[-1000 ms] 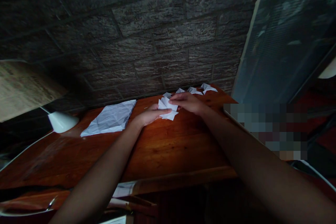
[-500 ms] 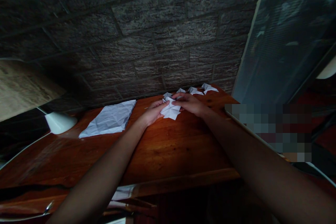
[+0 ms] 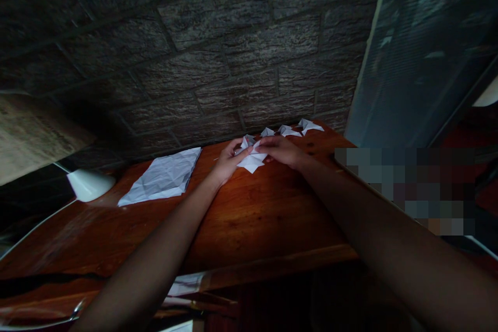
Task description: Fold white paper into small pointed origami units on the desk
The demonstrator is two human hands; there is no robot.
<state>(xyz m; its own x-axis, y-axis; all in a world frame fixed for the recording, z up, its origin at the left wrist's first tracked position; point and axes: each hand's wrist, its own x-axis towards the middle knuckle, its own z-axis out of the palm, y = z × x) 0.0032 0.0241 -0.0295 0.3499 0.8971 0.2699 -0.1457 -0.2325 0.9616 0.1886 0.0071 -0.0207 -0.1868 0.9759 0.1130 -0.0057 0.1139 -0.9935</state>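
A folded white paper piece (image 3: 252, 162) with pointed corners is held between both hands above the wooden table (image 3: 264, 218). My left hand (image 3: 229, 162) grips its left side, thumb on top. From the right, my right hand (image 3: 280, 150) pinches the paper's upper edge with thumb and fingers. Just behind the hands, along the wall side, several similar folded paper pieces (image 3: 290, 130) stand in a row; one of them is partly covered by the held paper and fingers. The undersides of my fingers are hidden.
A creased stack of white paper sheets (image 3: 161, 175) lies to the left. Beyond it stands a lamp with a white base (image 3: 88, 184) and a printed shade (image 3: 35, 135). A dark stone wall (image 3: 218, 62) borders the table's back. Papers (image 3: 185, 285) lie below the front edge.
My left fingers have lifted and shifted toward the paper's far side. The paper piece has tilted, its upper part now more covered by my thumbs. The view has shifted slightly.
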